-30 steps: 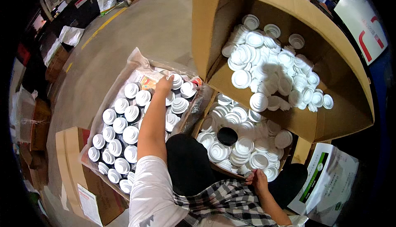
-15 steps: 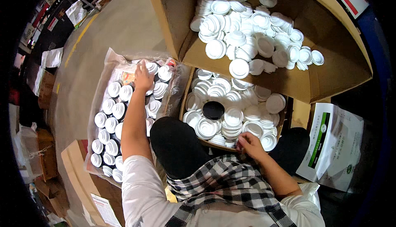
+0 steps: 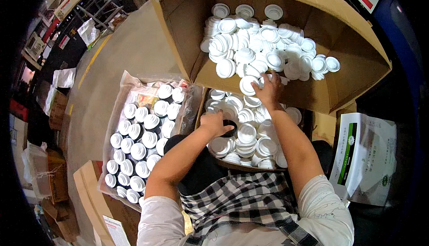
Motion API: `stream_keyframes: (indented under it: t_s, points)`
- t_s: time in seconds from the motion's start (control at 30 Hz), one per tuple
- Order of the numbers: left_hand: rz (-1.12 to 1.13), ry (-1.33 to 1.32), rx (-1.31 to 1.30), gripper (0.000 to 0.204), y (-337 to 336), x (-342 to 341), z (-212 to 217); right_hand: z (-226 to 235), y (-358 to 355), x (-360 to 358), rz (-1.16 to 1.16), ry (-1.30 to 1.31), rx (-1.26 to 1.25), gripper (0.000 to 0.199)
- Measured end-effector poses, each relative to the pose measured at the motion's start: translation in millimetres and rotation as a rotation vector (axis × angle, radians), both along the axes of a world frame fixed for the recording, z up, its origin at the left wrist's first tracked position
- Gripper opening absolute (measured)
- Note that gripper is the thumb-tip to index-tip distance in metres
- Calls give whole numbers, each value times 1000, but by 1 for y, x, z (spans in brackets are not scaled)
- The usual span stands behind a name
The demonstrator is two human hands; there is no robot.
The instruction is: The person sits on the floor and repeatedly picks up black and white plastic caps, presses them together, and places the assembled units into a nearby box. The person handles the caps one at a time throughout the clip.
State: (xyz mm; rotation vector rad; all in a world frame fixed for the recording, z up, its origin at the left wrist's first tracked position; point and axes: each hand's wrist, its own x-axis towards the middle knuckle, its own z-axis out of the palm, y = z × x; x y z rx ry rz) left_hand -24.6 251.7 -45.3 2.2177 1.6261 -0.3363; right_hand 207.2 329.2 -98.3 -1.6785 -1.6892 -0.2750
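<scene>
My left hand (image 3: pixel 213 123) is over the near box's left side, its thumb and fingers around a black round piece (image 3: pixel 230 132). The palm hides part of that piece. Farther up, my right hand (image 3: pixel 271 91) curls its fingers over a white ridged plastic lid (image 3: pixel 248 86) at the near edge of the big carton, its thumb against the rim. Many loose white lids (image 3: pixel 245 56) are heaped in the big carton (image 3: pixel 353 65), and more white lids (image 3: pixel 247 133) fill the smaller box in front of me. On the left, dark round containers topped with white stepped lids (image 3: pixel 151 121) stand in rows in a plastic-lined tray (image 3: pixel 111 145).
A white printed carton (image 3: pixel 364 156) with a green stripe stands at the right. Below the tray lies an open cardboard box (image 3: pixel 91 188). Grey floor (image 3: pixel 134 44) with a yellow line (image 3: pixel 94 60) runs along the left, bordered by stacked goods and a metal frame (image 3: pixel 102 10).
My left hand has left the tray's far end and come over to the black piece. My right hand has gone from the near box's front edge up to the lids in the big carton.
</scene>
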Motion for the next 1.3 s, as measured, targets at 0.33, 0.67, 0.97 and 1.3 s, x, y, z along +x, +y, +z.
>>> stream_keyframes:
  t_s: [0.33,0.67,0.97,1.3]
  points:
    - [193,-381,79,55,-2,-8,-48,0,-70,11,-88,215,-429,19]
    - [694,-2193,-1059,40,-104,7,40,64,-194,5,188,1448,-222,37]
    - [300,-2445,-1344,57,-169,21,88,155,-250,-12,940,2073,-503,51]
    - [350,-2442,-1353,55,-190,27,98,168,-280,-5,1062,1556,-409,68]
